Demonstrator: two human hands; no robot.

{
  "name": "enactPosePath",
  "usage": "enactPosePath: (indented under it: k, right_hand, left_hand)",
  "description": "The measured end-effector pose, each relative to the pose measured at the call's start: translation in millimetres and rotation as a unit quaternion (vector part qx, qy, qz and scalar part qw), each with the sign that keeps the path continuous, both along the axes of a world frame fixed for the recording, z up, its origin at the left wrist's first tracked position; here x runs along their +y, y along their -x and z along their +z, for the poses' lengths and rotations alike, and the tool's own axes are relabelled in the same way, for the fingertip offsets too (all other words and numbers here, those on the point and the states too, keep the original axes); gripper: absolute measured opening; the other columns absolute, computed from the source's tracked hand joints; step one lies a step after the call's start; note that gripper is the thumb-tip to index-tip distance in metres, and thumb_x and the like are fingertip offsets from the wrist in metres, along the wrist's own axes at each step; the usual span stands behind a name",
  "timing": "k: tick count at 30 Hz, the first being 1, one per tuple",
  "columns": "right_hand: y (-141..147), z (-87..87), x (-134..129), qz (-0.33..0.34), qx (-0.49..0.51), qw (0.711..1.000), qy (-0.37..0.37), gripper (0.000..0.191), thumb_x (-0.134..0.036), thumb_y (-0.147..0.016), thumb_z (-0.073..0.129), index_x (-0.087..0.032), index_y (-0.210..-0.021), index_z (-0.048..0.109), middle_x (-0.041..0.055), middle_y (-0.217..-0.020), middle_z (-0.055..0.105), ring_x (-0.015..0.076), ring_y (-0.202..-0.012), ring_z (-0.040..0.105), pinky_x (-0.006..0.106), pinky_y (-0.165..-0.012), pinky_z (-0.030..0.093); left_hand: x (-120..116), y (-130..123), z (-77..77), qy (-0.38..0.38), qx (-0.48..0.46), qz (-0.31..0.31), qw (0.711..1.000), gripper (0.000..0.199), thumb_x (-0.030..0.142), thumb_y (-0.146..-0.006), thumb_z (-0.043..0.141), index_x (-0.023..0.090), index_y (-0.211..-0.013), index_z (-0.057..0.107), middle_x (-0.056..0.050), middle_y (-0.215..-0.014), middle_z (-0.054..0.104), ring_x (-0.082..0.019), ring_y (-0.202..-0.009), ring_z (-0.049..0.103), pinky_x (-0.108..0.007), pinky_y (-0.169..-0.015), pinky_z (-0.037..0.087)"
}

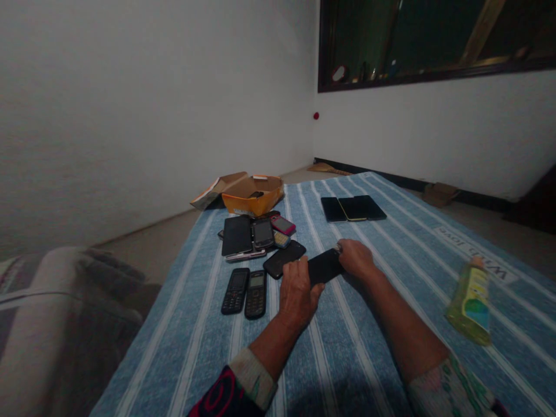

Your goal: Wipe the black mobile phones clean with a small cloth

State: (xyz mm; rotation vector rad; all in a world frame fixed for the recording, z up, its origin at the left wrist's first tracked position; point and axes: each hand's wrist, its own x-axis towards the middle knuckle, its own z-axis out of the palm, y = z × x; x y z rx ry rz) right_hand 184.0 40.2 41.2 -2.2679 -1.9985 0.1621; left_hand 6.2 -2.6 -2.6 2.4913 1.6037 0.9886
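A black smartphone (325,267) lies between my two hands over the striped cloth. My left hand (299,292) grips its left end, fingers over the top and thumb at the near edge. At its far right corner my right hand (354,259) is closed, with the fingertips pinched on the phone's edge. Another dark phone (284,259) lies just beyond my left hand. Two keypad phones (235,291) (256,294) rest side by side to the left. Behind them is a pile of phones with a black tablet-like device (237,236), a slider phone (263,232) and a pink phone (283,224).
An open orange box (253,197) stands at the far left of the blue striped cloth (195,347). Dark flat phones (362,208) lie at the far right. A yellow-green bottle (471,304) lies near the right edge. Grey fabric furniture (65,324) is at left.
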Motion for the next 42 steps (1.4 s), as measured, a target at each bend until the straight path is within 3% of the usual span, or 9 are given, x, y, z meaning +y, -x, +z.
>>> enactPosePath:
  k: [14, 21, 27, 31, 36, 38, 42]
  right_hand:
    - [-16.6, 9.8, -4.7, 0.047, -0.031, 0.996, 0.062, 0.021, -0.016, -0.083, 0.054, -0.015, -0.092, 0.074, 0.0145, -0.091, 0.073, 0.0237, -0.086, 0.069, 0.028, -0.064, 0.041]
    - [7.4, 5.9, -7.9, 0.055, -0.058, 0.997, -0.007, 0.031, -0.01, -0.089, 0.044, -0.015, -0.108, 0.067, 0.0147, -0.108, 0.068, 0.0262, -0.102, 0.063, 0.033, -0.077, 0.04]
    - [38.6, -2.2, -28.0, 0.127, -0.079, 0.987, -0.059, 0.027, -0.014, -0.095, 0.043, -0.014, -0.1, 0.069, 0.0156, -0.103, 0.065, 0.0274, -0.101, 0.056, 0.037, -0.082, 0.036]
    - [42.9, -10.2, -33.1, 0.187, -0.072, 0.975, -0.095, 0.022, -0.017, -0.095, 0.048, -0.015, -0.097, 0.069, 0.0122, -0.101, 0.064, 0.0256, -0.098, 0.054, 0.035, -0.079, 0.035]
    - [25.9, -16.0, -24.9, 0.103, -0.068, 0.986, -0.112, 0.021, -0.015, -0.095, 0.048, -0.015, -0.096, 0.069, 0.0118, -0.099, 0.063, 0.0251, -0.095, 0.052, 0.034, -0.076, 0.033]
    - [26.2, -17.5, -25.7, 0.104, -0.065, 0.985, -0.12, 0.019, -0.014, -0.094, 0.049, -0.015, -0.097, 0.069, 0.0114, -0.098, 0.063, 0.0248, -0.095, 0.051, 0.034, -0.076, 0.033]
    - [43.3, -20.0, -33.0, 0.192, -0.044, 0.971, -0.139, 0.017, -0.018, -0.096, 0.05, -0.017, -0.097, 0.067, 0.0089, -0.096, 0.062, 0.0233, -0.093, 0.051, 0.033, -0.079, 0.033]
  left_hand:
    - [5.0, 1.2, -4.2, 0.012, 0.005, 0.013, 1.0, 0.059, 0.026, -0.071, 0.078, 0.014, -0.123, 0.05, -0.011, -0.106, 0.063, -0.03, -0.102, 0.057, -0.046, -0.092, 0.05]
    - [6.2, 0.3, -3.6, 0.023, -0.005, 0.022, 0.999, 0.057, 0.025, -0.07, 0.078, 0.016, -0.12, 0.052, -0.009, -0.106, 0.064, -0.03, -0.102, 0.058, -0.045, -0.091, 0.05]
    - [5.5, 0.6, -0.4, 0.037, 0.011, 0.018, 0.999, 0.046, 0.025, -0.072, 0.077, 0.015, -0.111, 0.055, -0.009, -0.102, 0.064, -0.028, -0.099, 0.057, -0.043, -0.089, 0.05]
    - [5.0, 1.8, 1.2, 0.031, 0.014, 0.005, 0.999, 0.032, 0.024, -0.077, 0.072, 0.016, -0.103, 0.056, -0.008, -0.099, 0.063, -0.027, -0.096, 0.056, -0.041, -0.086, 0.049]
    - [4.8, 1.0, 4.3, 0.041, 0.024, 0.001, 0.999, 0.033, 0.028, -0.074, 0.076, 0.015, -0.098, 0.058, -0.009, -0.097, 0.063, -0.028, -0.095, 0.055, -0.042, -0.086, 0.049]
    - [5.0, 0.4, 4.6, 0.041, 0.027, 0.005, 0.999, 0.034, 0.028, -0.074, 0.076, 0.015, -0.099, 0.058, -0.01, -0.098, 0.063, -0.029, -0.096, 0.055, -0.042, -0.086, 0.049]
    - [5.2, 0.7, 3.3, 0.029, 0.02, -0.006, 0.999, 0.026, 0.023, -0.077, 0.071, 0.016, -0.099, 0.057, -0.008, -0.096, 0.062, -0.027, -0.093, 0.056, -0.041, -0.085, 0.049]
